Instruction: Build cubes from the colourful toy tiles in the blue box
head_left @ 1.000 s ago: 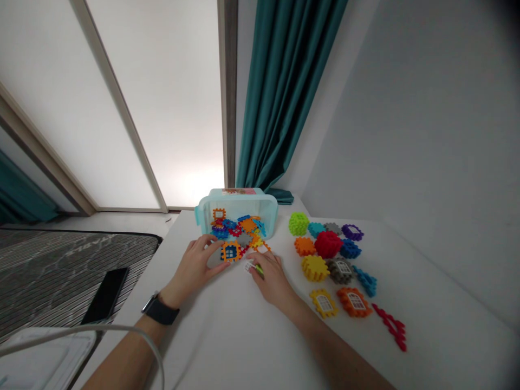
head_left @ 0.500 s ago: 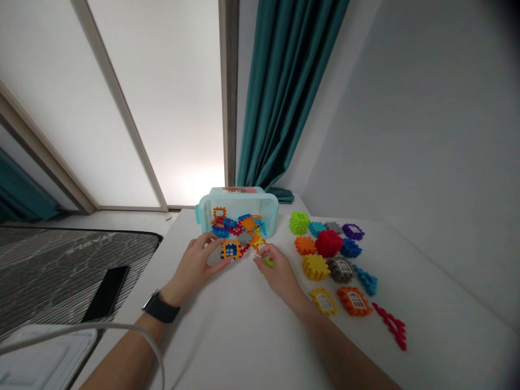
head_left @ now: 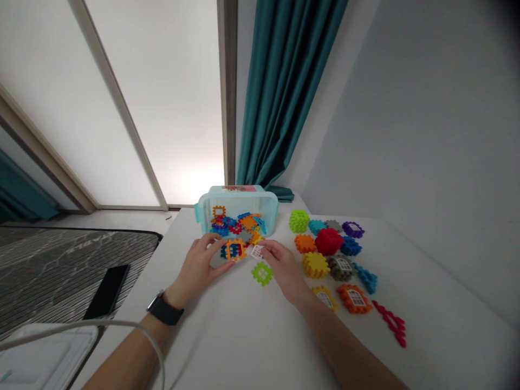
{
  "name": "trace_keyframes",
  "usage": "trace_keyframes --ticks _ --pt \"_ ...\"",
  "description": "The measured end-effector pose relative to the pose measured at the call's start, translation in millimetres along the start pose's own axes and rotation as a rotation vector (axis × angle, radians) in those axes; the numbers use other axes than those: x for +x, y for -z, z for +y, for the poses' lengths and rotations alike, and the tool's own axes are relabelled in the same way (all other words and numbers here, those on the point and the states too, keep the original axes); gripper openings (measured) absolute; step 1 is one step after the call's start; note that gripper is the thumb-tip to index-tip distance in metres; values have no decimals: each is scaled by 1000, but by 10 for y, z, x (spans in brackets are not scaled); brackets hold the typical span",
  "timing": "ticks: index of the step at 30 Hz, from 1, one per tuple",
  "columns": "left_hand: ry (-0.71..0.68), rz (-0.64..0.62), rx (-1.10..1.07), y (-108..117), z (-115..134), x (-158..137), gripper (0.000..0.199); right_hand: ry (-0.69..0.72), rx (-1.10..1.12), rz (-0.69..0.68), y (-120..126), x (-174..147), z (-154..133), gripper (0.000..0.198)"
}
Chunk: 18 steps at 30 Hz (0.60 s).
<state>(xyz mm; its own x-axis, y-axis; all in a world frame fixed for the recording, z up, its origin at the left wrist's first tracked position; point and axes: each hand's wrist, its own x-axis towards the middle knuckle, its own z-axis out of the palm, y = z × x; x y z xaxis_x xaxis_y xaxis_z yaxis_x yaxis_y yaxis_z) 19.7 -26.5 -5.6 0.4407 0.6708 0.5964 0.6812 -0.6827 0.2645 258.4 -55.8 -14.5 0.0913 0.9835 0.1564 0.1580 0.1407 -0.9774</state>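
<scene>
My left hand pinches an orange toothed frame block between thumb and fingers, in front of the tub; dark blue shows through its opening. In my right hand is a small white window insert, held by thumb and fingertips. A lime green toothed square with a window pattern lies on the table just below the insert. Behind the hands, a pale blue tub on its side spills colourful interlocking blocks from its mouth.
Assembled blocks stand in rows to the right, among them a red one, a yellow one and an orange one with a white window. A red linked strip lies nearest. A white cable crosses the lower left.
My right hand has shifted slightly right with the white insert, which now shows more fully. The green square has come into view below it. The orange frame in my left hand has turned.
</scene>
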Motion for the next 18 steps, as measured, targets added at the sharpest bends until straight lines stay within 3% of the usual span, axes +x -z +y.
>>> trace_keyframes --ticks 4,7,13,18 --pt "32 -12 25 17 -62 3 40 215 -418 -145 -47 -54 108 17" --pt "42 -16 31 28 -90 2 41 314 -647 -164 -65 -77 146 18" --pt "35 -52 40 12 -89 -2 42 338 -965 -91 14 5 124 34" --pt "38 -58 50 6 -96 -1 40 338 -1056 -135 -25 -14 108 21"
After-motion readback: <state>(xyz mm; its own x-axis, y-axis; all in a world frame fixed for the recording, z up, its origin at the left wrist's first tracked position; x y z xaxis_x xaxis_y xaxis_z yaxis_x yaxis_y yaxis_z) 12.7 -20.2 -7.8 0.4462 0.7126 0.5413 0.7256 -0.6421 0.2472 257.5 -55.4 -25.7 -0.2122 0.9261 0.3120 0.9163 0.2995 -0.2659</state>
